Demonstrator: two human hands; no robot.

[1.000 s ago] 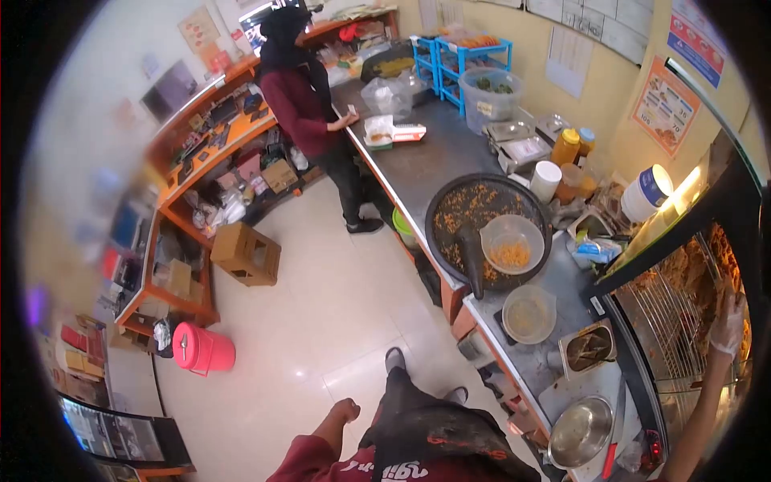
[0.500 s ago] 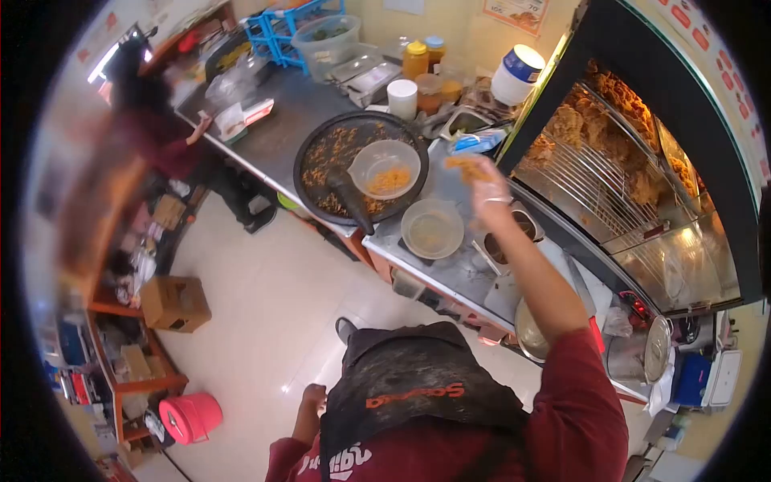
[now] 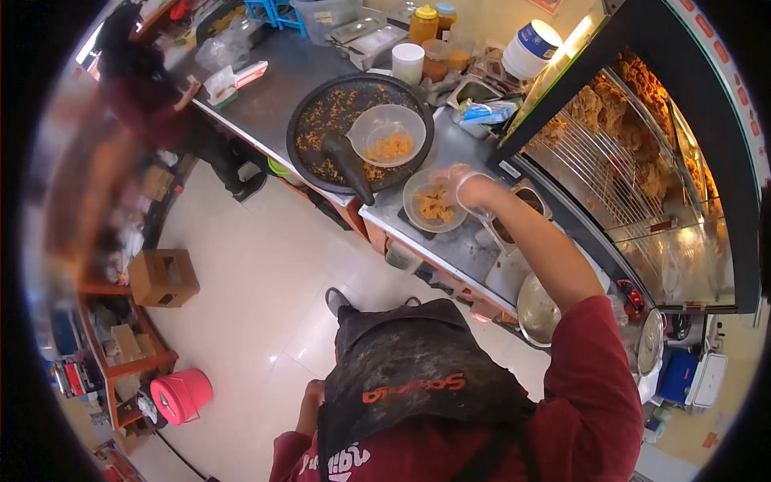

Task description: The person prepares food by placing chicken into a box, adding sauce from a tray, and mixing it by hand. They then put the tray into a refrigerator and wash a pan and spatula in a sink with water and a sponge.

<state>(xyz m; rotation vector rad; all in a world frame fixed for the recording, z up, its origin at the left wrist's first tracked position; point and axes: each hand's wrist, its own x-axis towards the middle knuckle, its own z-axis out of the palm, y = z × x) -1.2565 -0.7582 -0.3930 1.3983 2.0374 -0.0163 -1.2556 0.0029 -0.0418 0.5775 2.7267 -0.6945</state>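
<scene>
My right hand [image 3: 462, 183], with clear plastic around the wrist, is over the right edge of a clear bowl [image 3: 417, 202]. Fried food pieces [image 3: 436, 206] lie in that bowl; the fingers are blurred, and whether they hold anything is unclear. Just beyond, a second clear bowl [image 3: 389, 120] with orange crumbs rests in a large black mortar [image 3: 309, 112]. A dark pestle [image 3: 345, 165] leans across the mortar's near side. My left hand [image 3: 315, 391] hangs low beside the apron, its fingers mostly hidden.
A glass warmer [image 3: 642, 161] with fried chicken stands at the right. Sauce jars [image 3: 423, 26] and a white cup [image 3: 408, 63] are behind the mortar. Another person [image 3: 152, 112] stands at the counter's far left. A cardboard box [image 3: 163, 277] and pink bucket [image 3: 181, 396] sit on the floor.
My right hand has come down and toward me from above the counter to the nearer bowl. That bowl, empty before, now holds fried pieces. The view has shifted slightly.
</scene>
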